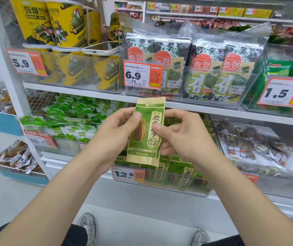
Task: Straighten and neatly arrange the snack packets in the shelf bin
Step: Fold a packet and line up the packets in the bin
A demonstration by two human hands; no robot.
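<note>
1. The person stands facing a shop shelf [92,94], both arms stretched forward.
2. The left grip [117,128] pinches the left edge of a green-and-tan snack packet [144,138], thumb on the front near the top.
3. The right grip [183,134] grasps the packet's right edge, thumb pressed on the printed face and fingers curled behind.
4. The packet is held in the air, nearly upright and leaning slightly, just above the clear bin [177,182] on the lower shelf.
5. More packets of the same kind [186,172] stand upright in that bin, behind an orange price tag [128,174] reading 12.8.
6. On the shelf above, seaweed packs [213,68] fill a clear bin, with yellow tubs [62,23] to their left.
7. A phone [101,47] lies flat on top of the lower tubs.
</note>
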